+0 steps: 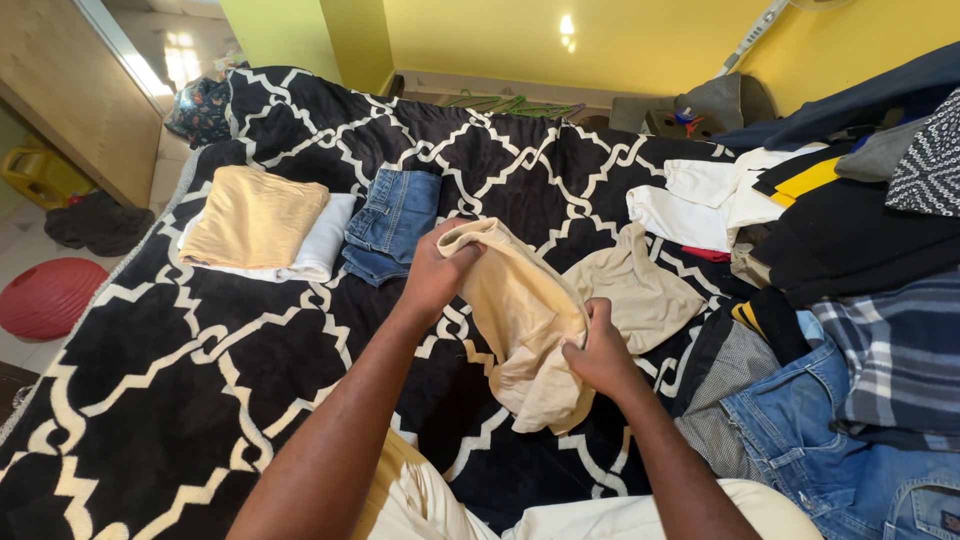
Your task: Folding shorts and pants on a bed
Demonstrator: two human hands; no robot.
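- Cream cloth (520, 320): you are holding it up over the patterned blanket (200, 370).
- Your left hand (435, 270) is clenching its top edge.
- Your right hand (600, 350) is pinching a fold tightly.

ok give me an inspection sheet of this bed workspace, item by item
surface: black blanket with white lattice pattern spread over a bed
job's things: beige garment, bunched, held up between both hands
clutter: folded tan cloth lying on folded white cloth; folded denim beside them; unfolded beige top; heap of mixed clothes along the right; jeans at lower right
grippers: left hand grips the garment's upper end; right hand pinches its lower part
cables: nothing seen
surroundings: yellow walls; red round object on the floor; green hangers past the bed's far end
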